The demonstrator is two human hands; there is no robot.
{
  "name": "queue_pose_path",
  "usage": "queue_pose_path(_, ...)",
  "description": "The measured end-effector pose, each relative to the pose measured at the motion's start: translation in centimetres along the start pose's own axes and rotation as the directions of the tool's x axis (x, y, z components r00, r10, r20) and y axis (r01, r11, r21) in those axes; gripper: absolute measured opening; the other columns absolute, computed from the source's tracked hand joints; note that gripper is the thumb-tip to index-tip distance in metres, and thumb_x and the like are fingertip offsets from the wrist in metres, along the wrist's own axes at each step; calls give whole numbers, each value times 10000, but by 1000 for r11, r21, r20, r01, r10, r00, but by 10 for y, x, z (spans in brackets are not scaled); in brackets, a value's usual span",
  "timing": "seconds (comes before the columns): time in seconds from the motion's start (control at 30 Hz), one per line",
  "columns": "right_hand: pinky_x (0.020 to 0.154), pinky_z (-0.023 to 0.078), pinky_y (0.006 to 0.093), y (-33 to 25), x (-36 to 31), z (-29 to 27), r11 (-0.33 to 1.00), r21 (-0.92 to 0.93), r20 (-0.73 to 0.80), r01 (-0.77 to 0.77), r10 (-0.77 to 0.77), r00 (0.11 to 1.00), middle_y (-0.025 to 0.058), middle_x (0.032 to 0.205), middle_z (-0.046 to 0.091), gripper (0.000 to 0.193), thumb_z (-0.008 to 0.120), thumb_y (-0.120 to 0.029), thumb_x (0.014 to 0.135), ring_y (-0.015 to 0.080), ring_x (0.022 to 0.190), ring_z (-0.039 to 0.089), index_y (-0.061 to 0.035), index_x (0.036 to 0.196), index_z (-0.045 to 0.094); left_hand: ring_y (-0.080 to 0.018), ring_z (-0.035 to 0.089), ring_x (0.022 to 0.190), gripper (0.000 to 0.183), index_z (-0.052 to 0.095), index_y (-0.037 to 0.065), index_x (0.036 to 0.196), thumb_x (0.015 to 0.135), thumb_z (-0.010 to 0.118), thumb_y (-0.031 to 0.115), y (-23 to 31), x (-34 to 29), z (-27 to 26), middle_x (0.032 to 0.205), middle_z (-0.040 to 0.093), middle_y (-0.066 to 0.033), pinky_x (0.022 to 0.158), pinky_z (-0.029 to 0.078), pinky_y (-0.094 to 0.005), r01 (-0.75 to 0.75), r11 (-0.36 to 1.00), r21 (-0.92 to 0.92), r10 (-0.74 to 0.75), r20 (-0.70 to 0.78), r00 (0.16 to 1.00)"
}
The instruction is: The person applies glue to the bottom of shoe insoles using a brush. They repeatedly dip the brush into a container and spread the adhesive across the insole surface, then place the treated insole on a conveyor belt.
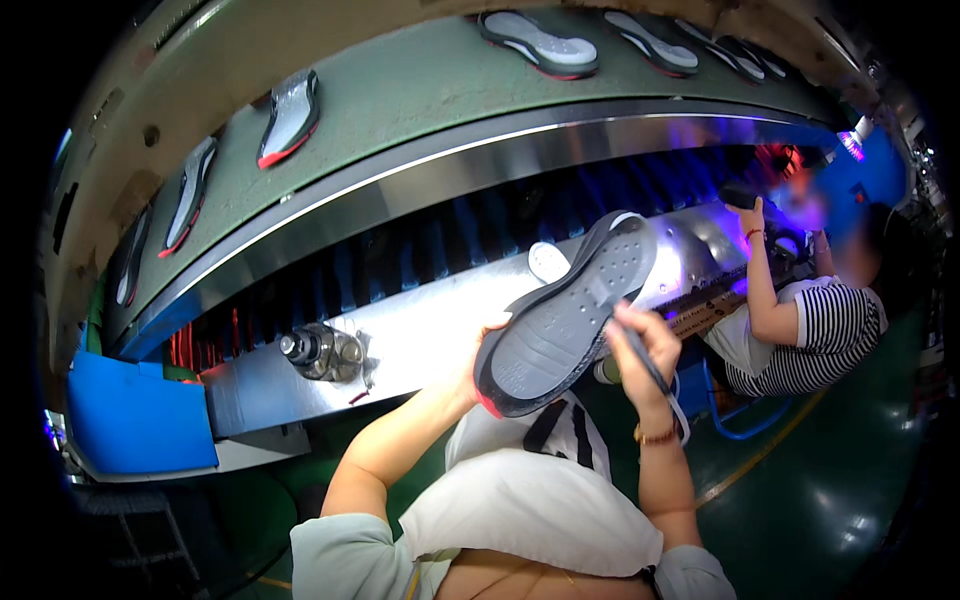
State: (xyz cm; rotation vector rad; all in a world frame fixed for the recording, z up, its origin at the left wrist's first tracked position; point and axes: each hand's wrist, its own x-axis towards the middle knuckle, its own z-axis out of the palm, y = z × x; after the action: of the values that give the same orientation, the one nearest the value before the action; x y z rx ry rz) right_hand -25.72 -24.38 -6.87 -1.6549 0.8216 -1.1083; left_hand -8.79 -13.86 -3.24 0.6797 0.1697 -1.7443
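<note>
Grey sole, diagonal, red end left

Glossy green floor, yellow line, silvery metal bench, violet light at right

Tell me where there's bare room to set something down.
Bare: the metal worktop between the dark metal container and the held sole; also the green belt between its three left-hand soles and the right-hand group. Crowded: the belt's right end, where soles bunch up, and beside the held sole, where a white round object shows.
</note>
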Motion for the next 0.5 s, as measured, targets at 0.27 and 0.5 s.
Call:
queue_pose_path(0.27,426,343,171,4,-26,-78,649,719,139,-249,217,966,220,974,560,192,610,-66,740,53,394,371,2,898,526,-366,482,1015,635,396,59,1214,719,407,456,61,2,6,1187,452,-177,783,393,-561,-568,821,57,561,103,821)
queue_pose_path(0.5,422,323,173,35,-50,-91,521,777,55,-353,502,863,161,896,577,137,539,16,762,55,418,389,9,899,537,-325,429,1024,541,433,134,1126,689,441,452,181,60,76,1145,446,-111,810,323,-588,-731,677,91,721,116,683)
